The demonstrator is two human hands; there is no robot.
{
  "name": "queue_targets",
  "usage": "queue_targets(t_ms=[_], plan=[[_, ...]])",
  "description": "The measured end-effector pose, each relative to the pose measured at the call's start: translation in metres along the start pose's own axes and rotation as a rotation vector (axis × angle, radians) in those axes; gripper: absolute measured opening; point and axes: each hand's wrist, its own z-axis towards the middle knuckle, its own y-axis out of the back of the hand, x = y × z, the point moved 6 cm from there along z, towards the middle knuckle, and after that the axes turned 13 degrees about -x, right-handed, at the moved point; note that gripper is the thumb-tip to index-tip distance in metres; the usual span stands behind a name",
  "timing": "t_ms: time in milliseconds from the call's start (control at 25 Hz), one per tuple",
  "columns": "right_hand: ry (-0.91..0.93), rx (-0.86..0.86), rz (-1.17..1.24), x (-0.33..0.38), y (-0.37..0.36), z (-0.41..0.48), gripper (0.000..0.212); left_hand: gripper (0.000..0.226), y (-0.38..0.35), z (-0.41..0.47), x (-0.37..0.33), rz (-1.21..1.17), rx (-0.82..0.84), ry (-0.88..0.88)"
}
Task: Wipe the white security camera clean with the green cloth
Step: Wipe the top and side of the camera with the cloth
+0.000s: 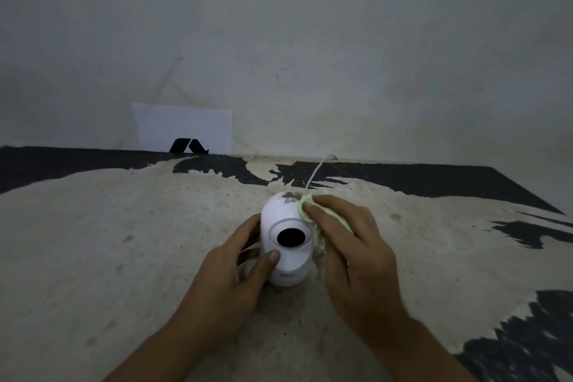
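A white security camera (283, 220) with a black round lens stands upright in the middle of a worn table, lens facing me. Dark dirt specks sit on its top. My left hand (235, 276) grips its left side and base, thumb on the front. My right hand (350, 245) presses a pale green cloth (310, 217) against the camera's upper right side, fingers flat over the cloth. Most of the cloth is hidden under that hand.
The table (124, 242) has a peeling black-and-beige surface. A thin white cable (316, 170) runs from behind the camera to the back wall. A white paper sheet with a black logo (186, 130) leans against the wall at back left.
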Motion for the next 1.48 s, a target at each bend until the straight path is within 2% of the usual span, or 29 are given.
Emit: queue_targets(t_ms=[80,240,440,640,760,880,1080,1320,1480], plan=[[-0.002,0.025,-0.004,-0.001,-0.005,-0.004,0.033,0.04,0.0,0.0,0.0,-0.006,0.002,0.005],[-0.17,-0.016,-0.011,-0.025,-0.004,-0.004,0.035,0.043,0.001,-0.001,0.002,-0.038,-0.006,0.001],[-0.026,-0.001,0.018,-0.001,-0.003,-0.003,0.034,0.041,-0.001,0.0,0.003,-0.006,0.003,0.021],[-0.138,-0.014,-0.039,-0.023,-0.004,-0.003,0.035,0.043,0.0,-0.001,0.001,-0.026,0.009,0.018],[-0.036,-0.016,-0.012,-0.005,-0.001,0.001,0.033,0.042,-0.001,0.0,0.002,-0.013,0.018,0.02],[0.057,0.005,-0.011,0.007,-0.003,-0.001,0.04,0.041,-0.001,0.0,0.003,-0.008,0.021,0.023],[-0.141,-0.036,-0.032,-0.025,-0.004,-0.001,0.036,0.045,0.001,-0.001,0.007,-0.038,0.012,0.031],[-0.136,0.039,0.099,-0.001,-0.008,-0.002,0.038,0.043,-0.002,0.0,0.01,-0.019,0.004,0.05],[-0.145,0.012,0.099,-0.009,-0.009,0.0,0.035,0.044,-0.001,-0.001,0.013,-0.029,-0.003,0.056]])
